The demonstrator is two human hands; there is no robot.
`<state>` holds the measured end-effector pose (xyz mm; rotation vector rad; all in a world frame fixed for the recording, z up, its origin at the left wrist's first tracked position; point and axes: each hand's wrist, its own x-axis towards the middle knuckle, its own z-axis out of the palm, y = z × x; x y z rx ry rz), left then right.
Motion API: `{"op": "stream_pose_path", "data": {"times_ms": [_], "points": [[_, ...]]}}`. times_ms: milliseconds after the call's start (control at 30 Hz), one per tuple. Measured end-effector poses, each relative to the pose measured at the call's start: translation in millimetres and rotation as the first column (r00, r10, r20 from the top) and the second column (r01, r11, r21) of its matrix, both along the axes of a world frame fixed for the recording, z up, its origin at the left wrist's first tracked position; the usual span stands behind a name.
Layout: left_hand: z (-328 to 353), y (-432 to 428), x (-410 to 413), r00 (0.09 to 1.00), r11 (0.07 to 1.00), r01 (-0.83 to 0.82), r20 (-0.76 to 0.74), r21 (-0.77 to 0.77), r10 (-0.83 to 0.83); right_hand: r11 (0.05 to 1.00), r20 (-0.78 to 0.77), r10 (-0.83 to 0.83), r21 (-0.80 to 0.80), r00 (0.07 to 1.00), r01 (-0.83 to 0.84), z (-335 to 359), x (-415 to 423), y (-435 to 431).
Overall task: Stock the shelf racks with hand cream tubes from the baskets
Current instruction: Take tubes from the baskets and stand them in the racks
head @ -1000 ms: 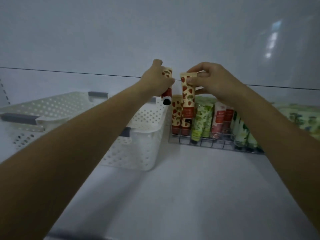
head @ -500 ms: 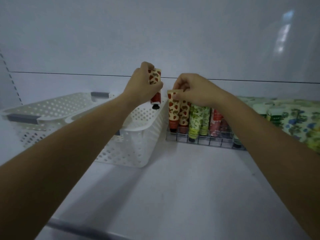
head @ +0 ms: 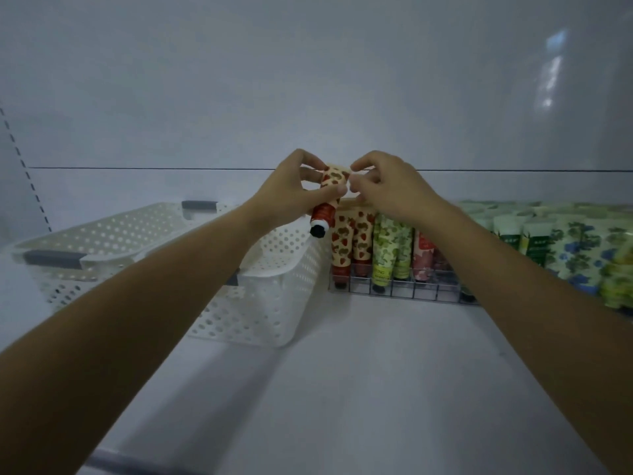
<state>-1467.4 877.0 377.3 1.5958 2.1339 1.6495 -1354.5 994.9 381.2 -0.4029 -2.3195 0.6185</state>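
Cream-coloured plastic printed with red strawberries makes up the hand cream tube (head: 331,186) that I see held up over the white shelf (head: 342,389). It has a solid red band at its lower end and a round black cap.

Its long axis runs on a slant. The cap points down, to the left and toward the near side. The flat crimped end points up and to the right, toward the far wall.

The left hand (head: 291,192) is curled round the tube's middle, with the thumb across its front. The right hand (head: 390,186) pinches the crimped end between thumb and fingertips.

The tube is in the air between the two hands. It is above the far right corner of the white perforated plastic basket (head: 267,303) and the left end of the grey wire rack (head: 404,293).

Two matching strawberry tubes (head: 352,238) stand cap-down at the rack's left end. Just to their right are green leafy tubes (head: 390,250), then pink ones (head: 423,258). Farther right lie blue-flowered tubes (head: 582,250), which are blurred.
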Motion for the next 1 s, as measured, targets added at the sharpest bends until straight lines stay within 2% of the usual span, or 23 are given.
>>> {"op": "stream_pose_path", "data": {"times_ms": [100,233,367,467,600,767,1000], "points": [[1,1,3,0.997,0.997,0.071,0.010,-0.008,-0.071,0.986,-0.039,0.015,-0.162,0.999,-0.021,3,1,0],[0,1,5,0.985,0.985,0.168,0.052,-0.035,-0.166,0.910,-0.097,0.079,-0.399,0.992,-0.112,7,3,0],[0,1,5,0.988,0.987,0.157,-0.002,-0.044,-0.157,0.858,-0.142,0.125,-0.481,0.982,-0.178,9,8,-2],[-1,4,-2,0.991,0.997,0.068,-0.116,-0.048,-0.073,0.881,-0.124,0.139,-0.438,0.983,-0.180,14,14,0],[-5,6,-12,0.932,0.989,-0.043,-0.361,-0.141,-0.011,0.939,-0.028,0.139,-0.315,0.990,-0.141,19,26,7],[-6,7,-15,0.900,0.975,-0.049,-0.433,-0.218,-0.052,0.963,0.084,0.172,-0.223,0.982,-0.150,23,33,5],[-8,11,-21,0.878,0.963,-0.042,-0.470,-0.267,-0.092,0.996,0.224,0.079,0.028,0.972,-0.087,18,28,6]]}}
